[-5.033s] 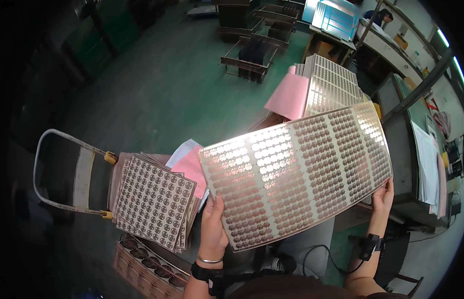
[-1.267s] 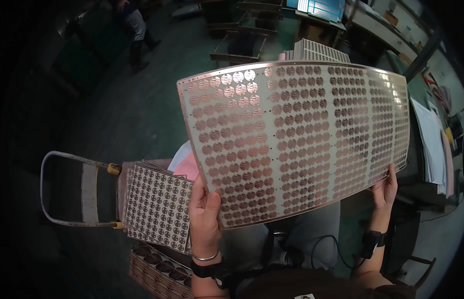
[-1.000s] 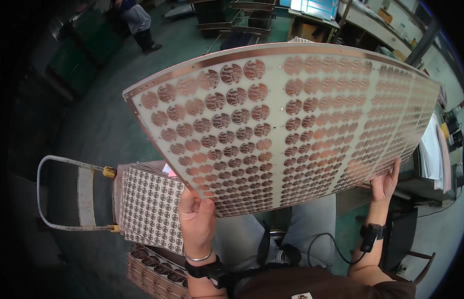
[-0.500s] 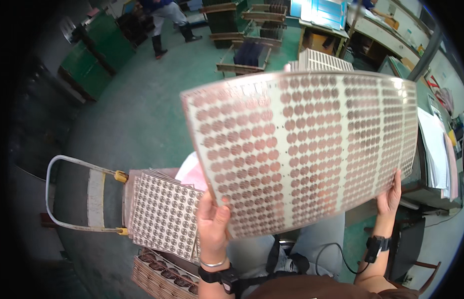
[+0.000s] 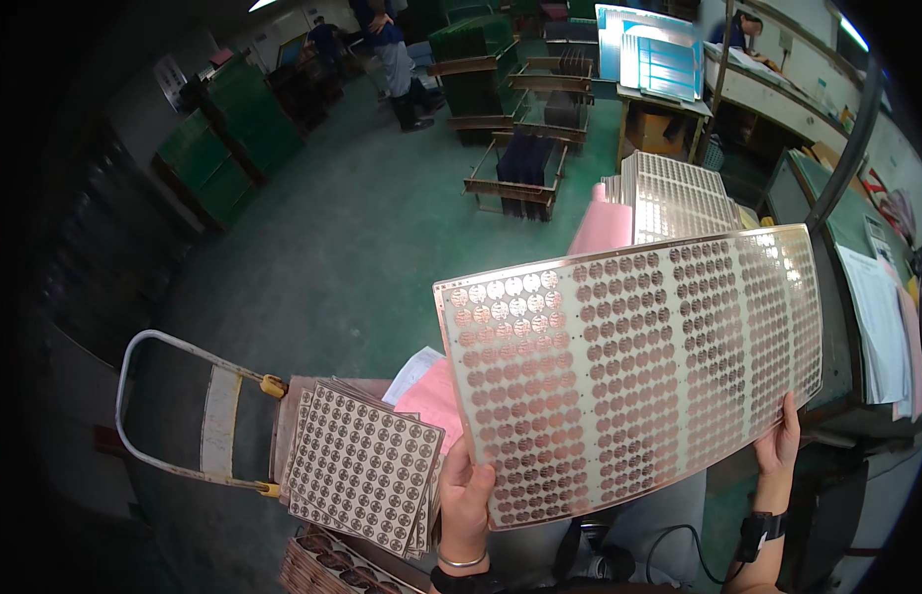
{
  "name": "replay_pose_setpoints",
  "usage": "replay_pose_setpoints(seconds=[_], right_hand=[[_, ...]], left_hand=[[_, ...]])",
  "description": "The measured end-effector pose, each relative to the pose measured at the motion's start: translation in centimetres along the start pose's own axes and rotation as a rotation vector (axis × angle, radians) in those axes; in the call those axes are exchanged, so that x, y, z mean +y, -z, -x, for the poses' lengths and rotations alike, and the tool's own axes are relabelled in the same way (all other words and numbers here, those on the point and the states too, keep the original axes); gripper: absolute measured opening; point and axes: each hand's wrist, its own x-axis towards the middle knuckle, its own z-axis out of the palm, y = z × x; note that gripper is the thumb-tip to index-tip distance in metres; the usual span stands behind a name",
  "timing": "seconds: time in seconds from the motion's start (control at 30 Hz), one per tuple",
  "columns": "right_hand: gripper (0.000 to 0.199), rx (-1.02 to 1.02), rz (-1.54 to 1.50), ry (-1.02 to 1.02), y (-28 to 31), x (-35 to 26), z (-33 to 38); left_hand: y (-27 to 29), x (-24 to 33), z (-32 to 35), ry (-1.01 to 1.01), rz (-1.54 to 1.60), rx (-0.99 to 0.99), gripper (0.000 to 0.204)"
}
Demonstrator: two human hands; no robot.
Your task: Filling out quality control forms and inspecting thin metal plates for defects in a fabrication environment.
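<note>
Both my hands hold up one large, thin circuit board panel (image 5: 629, 381), pale with rows of round copper patterns, tilted before me. My left hand (image 5: 467, 500) grips its lower left corner, thumb over the face and the other fingers mostly behind. At the lower right edge, my right hand (image 5: 778, 441) is closed on the panel, fingers partly hidden. Left of my left hand lies a stack of smaller panels (image 5: 362, 465) with dark round patterns. Beyond the held panel stands a stack of similar pale panels (image 5: 679, 198) with pink sheets (image 5: 602, 223) beside it.
A trolley handle (image 5: 144, 396) rises at the left, with another stack of boards (image 5: 337, 569) below. Racks (image 5: 520, 173) stand on the green floor ahead. A person (image 5: 392, 59) stands further back; another (image 5: 746, 30) leans over a bench. Papers (image 5: 870, 307) hang at the right.
The panel in my hands has come lower and a little to the right at its left edge. My view has tilted up, showing more of the room and the stack behind the panel.
</note>
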Motion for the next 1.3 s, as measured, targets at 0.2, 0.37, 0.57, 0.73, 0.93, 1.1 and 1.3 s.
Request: replay_pose_setpoints(seconds=[0.2, 0.37, 0.57, 0.73, 0.93, 1.1, 1.3], right_hand=[[0.037, 0.010, 0.033, 0.062, -0.4, 0.3, 0.5], [0.039, -0.072, 0.025, 0.037, -1.1, 1.2, 1.0], [0.033, -0.173, -0.101, -0.046, -5.3, 3.9, 1.1], [0.045, -0.075, -0.103, -0.128, -8.0, 6.3, 1.3], [0.051, -0.077, 0.100, -0.083, -7.2, 4.8, 2.0], [0.052, -0.118, 0.246, -0.086, -6.7, 2.1, 2.1], [0.058, -0.384, 0.438, -0.362, -6.9, 1.5, 3.0]], left_hand=[[0.5, 0.1, 0.0, -0.008, 0.040, 0.010, 0.045], [1.5, -0.7, -0.6, 0.001, 0.187, 0.145, 0.044], [3.8, -5.3, 1.8, 0.381, 1.003, 0.125, 0.046], [-4.4, -4.1, 2.3, 0.383, 0.585, -0.233, 0.048], [-0.4, -4.3, 1.0, 0.297, 0.610, 0.038, 0.040], [3.5, -3.6, 1.0, 0.284, 0.622, 0.109, 0.038], [7.6, -3.5, 1.5, 0.257, 0.588, 0.103, 0.039]])
